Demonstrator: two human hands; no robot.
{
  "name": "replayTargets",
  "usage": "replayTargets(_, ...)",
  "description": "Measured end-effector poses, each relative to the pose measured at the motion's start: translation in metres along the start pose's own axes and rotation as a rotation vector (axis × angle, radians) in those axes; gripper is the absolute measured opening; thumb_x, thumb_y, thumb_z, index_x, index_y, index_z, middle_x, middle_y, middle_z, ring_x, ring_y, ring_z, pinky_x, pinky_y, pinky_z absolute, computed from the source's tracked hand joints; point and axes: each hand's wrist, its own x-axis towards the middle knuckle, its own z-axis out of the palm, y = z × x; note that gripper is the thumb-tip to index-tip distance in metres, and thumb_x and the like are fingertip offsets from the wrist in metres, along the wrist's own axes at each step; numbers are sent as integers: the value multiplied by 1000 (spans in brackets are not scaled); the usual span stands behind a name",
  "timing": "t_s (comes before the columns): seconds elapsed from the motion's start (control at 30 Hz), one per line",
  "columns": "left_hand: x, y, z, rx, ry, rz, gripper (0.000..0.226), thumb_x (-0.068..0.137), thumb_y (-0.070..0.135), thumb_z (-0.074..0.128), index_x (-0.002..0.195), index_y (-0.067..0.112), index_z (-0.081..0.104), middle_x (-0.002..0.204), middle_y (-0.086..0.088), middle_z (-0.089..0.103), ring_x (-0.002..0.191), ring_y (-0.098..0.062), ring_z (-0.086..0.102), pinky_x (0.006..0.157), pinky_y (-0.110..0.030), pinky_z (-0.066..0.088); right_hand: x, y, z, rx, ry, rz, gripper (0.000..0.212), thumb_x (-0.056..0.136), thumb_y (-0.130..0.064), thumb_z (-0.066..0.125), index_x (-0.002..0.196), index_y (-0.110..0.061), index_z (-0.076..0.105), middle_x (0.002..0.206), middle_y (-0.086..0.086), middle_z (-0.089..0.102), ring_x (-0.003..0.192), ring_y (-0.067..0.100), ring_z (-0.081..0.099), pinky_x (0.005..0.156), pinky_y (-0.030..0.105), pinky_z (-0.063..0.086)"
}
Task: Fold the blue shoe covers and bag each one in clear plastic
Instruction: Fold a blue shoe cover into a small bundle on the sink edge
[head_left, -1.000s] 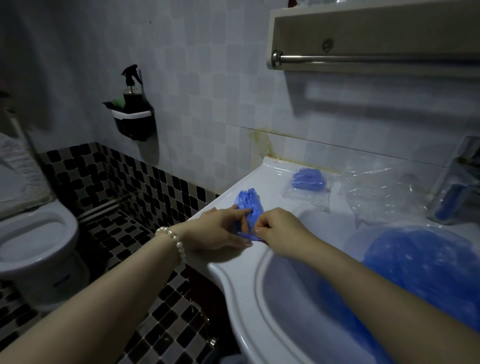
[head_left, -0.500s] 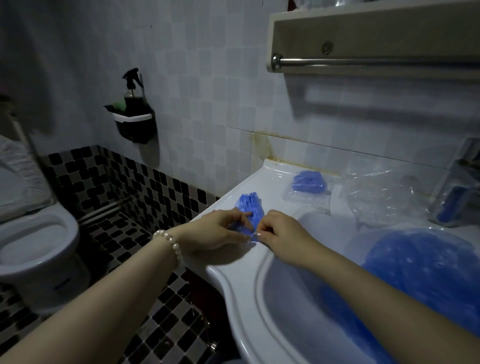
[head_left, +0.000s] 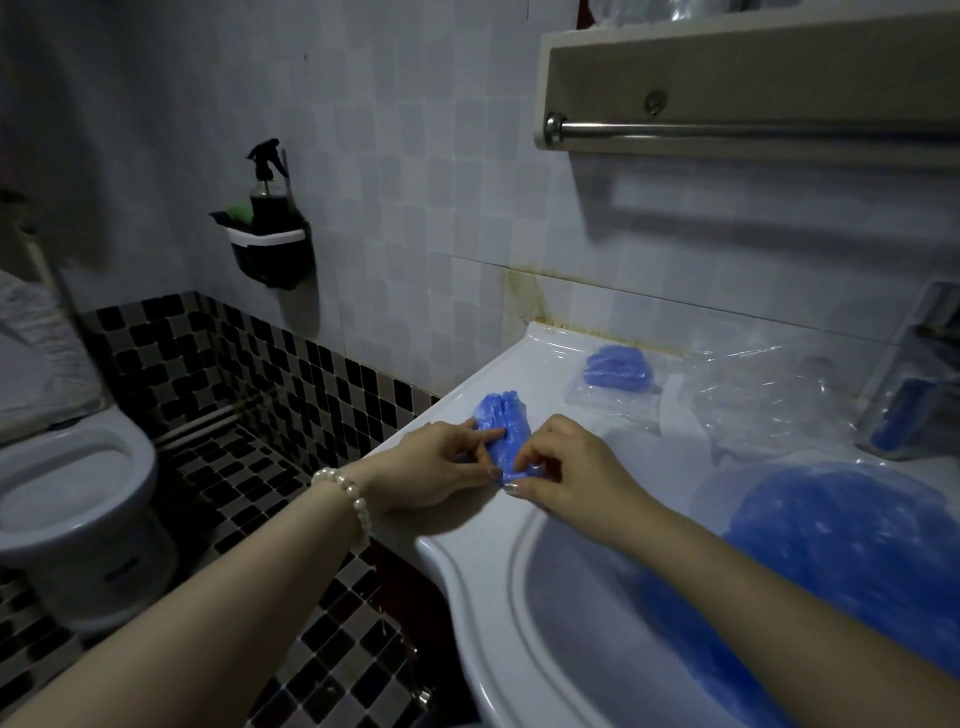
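Head cam: both my forearms reach fwd and meet on the sink (head_left: 467, 551) rim, at its left front corner. My left hand (head_left: 441, 465), pearl bracelet (head_left: 349, 496) on the wrist, lies palm down w/ fingers curled; index finger pressed across the blue cover (head_left: 501, 431), thumb tip pinching its near edge. My right hand (head_left: 576, 467) comes in from the right, knuckles up, fingers bent, thumb and fingertips pinching the same near edge just beside the left thumb. So both hands grip the cover, neither relaxed. The cover lies flat on the rim, far end sticking out past my fingers toward the wall. Further back on the rim, near the wall, a bagged cover (head_left: 618, 370) sits in clear plastic, apart from my hands. Right of it a crumpled heap of clear bags (head_left: 763, 400). A big pile of blue covers (head_left: 852, 551) fills the right side of the basin, under my right forearm. Left bkgd: toilet (head_left: 67, 483), spray bottle (head_left: 267, 192) in a wall holder. Towel rail (head_left: 748, 130) above the sink.
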Motion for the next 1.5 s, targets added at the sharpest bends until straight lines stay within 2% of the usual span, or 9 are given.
replayTargets(0.13,-2,3,2,-37,40,30,8,81,34,69,80,33,61,134,12,55,133,-3,39,112,-33,29,9,-3,3,-63,-2,27,16,87,-19,64,72,-16,59,90,-1,48,79,15,52,75,26,43)
replayTargets(0.2,-3,3,3,-85,61,56,25,70,43,72,90,33,62,123,10,62,123,-5,51,109,-33,36,14,-4,3,-81,-19,96,27,89,-17,58,63,-19,52,93,3,48,83,18,53,77,29,44)
replayTargets(0.3,-4,2,4,-53,42,58,17,76,30,75,87,33,61,125,12,61,123,1,49,109,-37,36,19,-5,2,-149,-37,164,35,90,-17,52,57,-23,46,95,4,48,89,24,55,80,35,45)
replayTargets(0.63,1,-2,8,-61,144,49,25,84,14,70,66,30,61,122,8,64,121,-3,52,106,-40,38,4,5,9,28,116,4,17,73,-25,79,81,-19,64,85,-5,52,70,5,51,67,19,43)
replayTargets(0.73,-3,3,7,-26,121,44,10,79,34,72,73,31,63,122,12,64,121,-4,52,106,-40,38,10,3,6,-68,76,-19,13,82,-23,71,81,-11,67,86,-4,48,76,11,50,73,23,41)
replayTargets(0.83,-8,6,7,-1,128,86,36,66,54,66,97,35,62,111,11,66,109,-12,59,100,-42,43,16,-2,6,-255,17,-39,19,92,-24,57,89,-9,67,94,0,48,94,19,47,85,32,39)
replayTargets(1.07,-16,14,6,-77,207,146,21,77,9,76,95,15,66,125,5,57,114,2,52,96,-4,33,20,-6,2,-334,-129,92,24,99,-22,42,79,-16,54,106,7,51,103,23,45,90,34,35)
replayTargets(1.27,-11,13,10,89,251,103,9,78,18,76,79,22,67,113,10,55,105,-11,57,97,-31,43,19,-4,1,-263,-117,103,22,97,-23,45,79,-14,54,102,7,54,99,23,47,91,37,36)
replayTargets(1.5,-6,12,11,60,285,41,9,83,17,70,75,13,70,106,13,57,102,-14,59,96,-35,43,6,14,3,113,75,-30,20,73,-22,79,78,-26,61,82,-8,52,73,9,52,73,26,46)
